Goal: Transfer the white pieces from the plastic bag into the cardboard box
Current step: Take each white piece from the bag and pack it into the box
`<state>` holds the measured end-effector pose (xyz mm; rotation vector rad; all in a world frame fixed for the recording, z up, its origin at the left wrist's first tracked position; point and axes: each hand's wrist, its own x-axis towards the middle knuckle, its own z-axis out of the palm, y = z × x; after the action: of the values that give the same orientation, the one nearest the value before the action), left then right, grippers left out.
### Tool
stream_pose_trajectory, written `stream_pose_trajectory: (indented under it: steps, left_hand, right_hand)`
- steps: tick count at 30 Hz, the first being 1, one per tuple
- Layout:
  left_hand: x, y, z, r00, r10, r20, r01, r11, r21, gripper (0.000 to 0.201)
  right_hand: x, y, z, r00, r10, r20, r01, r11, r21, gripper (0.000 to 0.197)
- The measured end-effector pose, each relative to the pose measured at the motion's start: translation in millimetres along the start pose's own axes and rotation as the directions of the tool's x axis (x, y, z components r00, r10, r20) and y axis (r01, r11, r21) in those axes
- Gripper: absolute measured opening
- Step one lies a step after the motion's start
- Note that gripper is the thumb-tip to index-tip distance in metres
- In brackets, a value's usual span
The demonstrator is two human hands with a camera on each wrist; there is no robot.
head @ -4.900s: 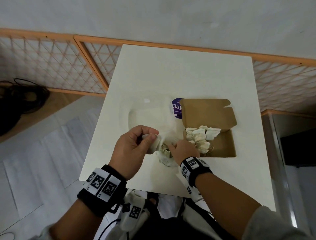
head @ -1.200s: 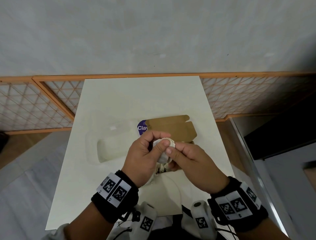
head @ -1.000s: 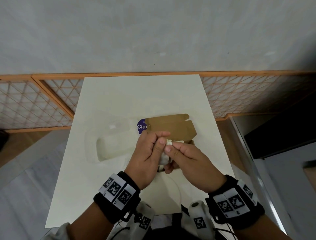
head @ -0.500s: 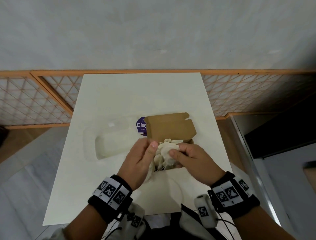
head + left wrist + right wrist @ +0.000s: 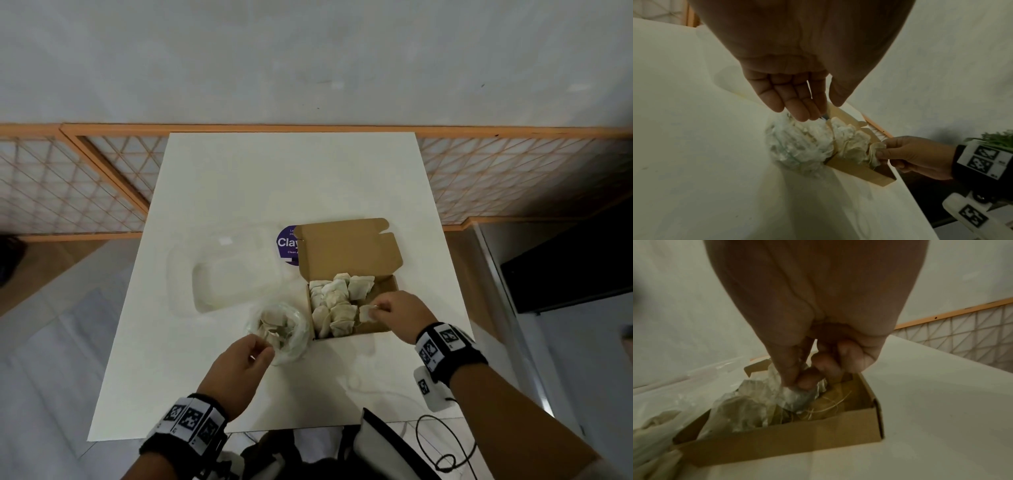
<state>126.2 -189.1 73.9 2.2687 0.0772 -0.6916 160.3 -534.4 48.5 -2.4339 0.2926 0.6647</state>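
An open cardboard box (image 5: pixel 383 330) lies on the white table (image 5: pixel 274 192), its lid (image 5: pixel 346 246) folded back and several white pieces (image 5: pixel 337 298) piled inside. Against its left wall sits the crumpled clear plastic bag (image 5: pixel 284 330), which holds more white pieces. My right hand (image 5: pixel 375 308) pinches one white piece (image 5: pixel 365 313) between thumb and forefinger over the box's right half; the right wrist view shows this pinch (image 5: pixel 797 382) above the box (image 5: pixel 781 444). My left hand (image 5: pixel 262 347) hovers at the bag's near edge, with its fingers (image 5: pixel 795 105) straight and relaxed over the bag (image 5: pixel 797 142).
A clear plastic container (image 5: pixel 236 274) lies left of the box, with a purple round label (image 5: pixel 287 245) behind it. An orange wooden lattice fence (image 5: pixel 102 178) runs behind the table. A black cable (image 5: pixel 442 442) hangs at the near right edge.
Both hands held the bag together in front of the box. Now the bag rests on the table, my right hand has moved right over the box with a piece, and my left hand has let go.
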Motion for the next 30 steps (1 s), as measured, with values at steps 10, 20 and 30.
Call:
stream_pose_trajectory:
  steps: [10,20,30]
  left_hand:
    - [4.2,-8.2,3.1,0.996,-0.085,0.028,0.083,0.994,0.073,0.009]
    - [11.8,-7.2,5.5,0.996,-0.076,0.037,0.073,0.995,0.067,0.009]
    - [32.1,-7.5,17.2,0.998,0.048,-0.035,-0.037,0.964,0.263,0.021]
  right_hand:
    - [43.8,-11.2,22.6,0.989,0.148,0.002,-0.147,0.981,0.126,0.022]
    - [36.4,-19.7,37.0,0.948,0.266,-0.176,-0.194,0.92,0.34,0.02]
    - [-37.7,-58.3,40.4,0.987,-0.045,-0.157,0.081,0.971,0.225,0.007]
